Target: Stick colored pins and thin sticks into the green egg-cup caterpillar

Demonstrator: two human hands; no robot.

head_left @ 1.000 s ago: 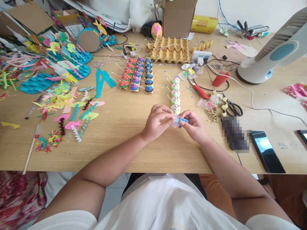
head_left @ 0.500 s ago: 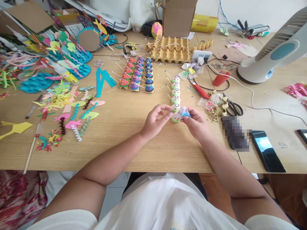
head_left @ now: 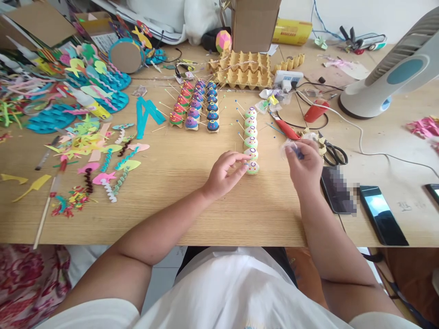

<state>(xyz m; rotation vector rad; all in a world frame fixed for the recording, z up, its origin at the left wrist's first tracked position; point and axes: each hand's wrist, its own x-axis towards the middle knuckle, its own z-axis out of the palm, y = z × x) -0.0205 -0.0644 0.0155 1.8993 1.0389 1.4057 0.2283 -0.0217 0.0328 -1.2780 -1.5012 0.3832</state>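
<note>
A row of white-and-green painted egg-carton humps (head_left: 251,132), dotted and ringed in purple, stands on the table with thin ball-tipped sticks at its left side. At its nearest hump is my left hand (head_left: 224,176), thumb and forefinger brought together in a pinch; whatever is between the tips is too small to make out. To the right, my raised right hand (head_left: 307,167) is closed on a small clear plastic bag (head_left: 287,148) with something blue inside. Part of the bag is blurred and hidden by the fingers.
Red, purple and blue egg-carton rows (head_left: 195,107) stand beyond my left hand. Paper cutouts (head_left: 82,141) spread over the left side. Black-handled scissors (head_left: 338,154), a phone (head_left: 382,214), a red utility knife (head_left: 288,129) and a fan (head_left: 387,87) are on the right.
My right hand has moved right, away from the white-and-green row, carrying the plastic bag. The nearest hump shows more fully. My left hand has barely moved.
</note>
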